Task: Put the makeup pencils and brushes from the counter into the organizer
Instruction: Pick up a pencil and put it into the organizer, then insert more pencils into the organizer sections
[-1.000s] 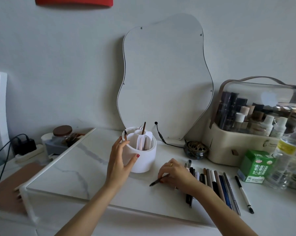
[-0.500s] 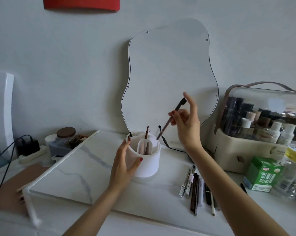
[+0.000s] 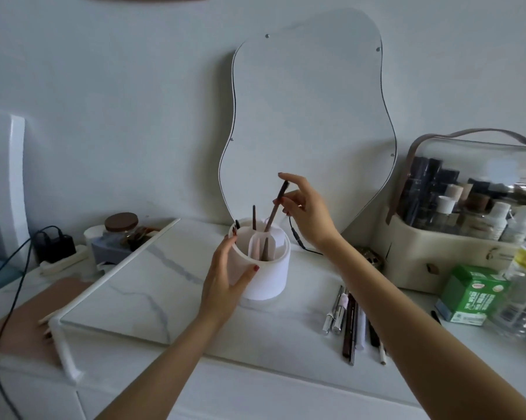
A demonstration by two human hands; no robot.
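Observation:
A white round organizer [image 3: 271,275] with inner dividers stands on the marble slab [image 3: 140,286]. My left hand [image 3: 225,281] wraps its left wall. My right hand [image 3: 305,212] pinches the top of a brown makeup pencil [image 3: 274,212], whose lower end sits inside a middle compartment. Another brown pencil [image 3: 254,218] stands upright in the organizer. Several pencils and brushes [image 3: 351,319] lie in a row on the counter to the right of the organizer, partly hidden by my right forearm.
A wavy mirror [image 3: 310,122] leans on the wall behind. A cosmetics case [image 3: 449,256] with bottles, a green box [image 3: 470,295] and a clear bottle [image 3: 525,295] stand at right. A jar [image 3: 121,230], a charger [image 3: 54,247] and cables sit at left.
My right hand picked a pencil from the counter row, lifted it above the organizer, and has now lowered its tip into a compartment. My left hand stayed on the organizer.

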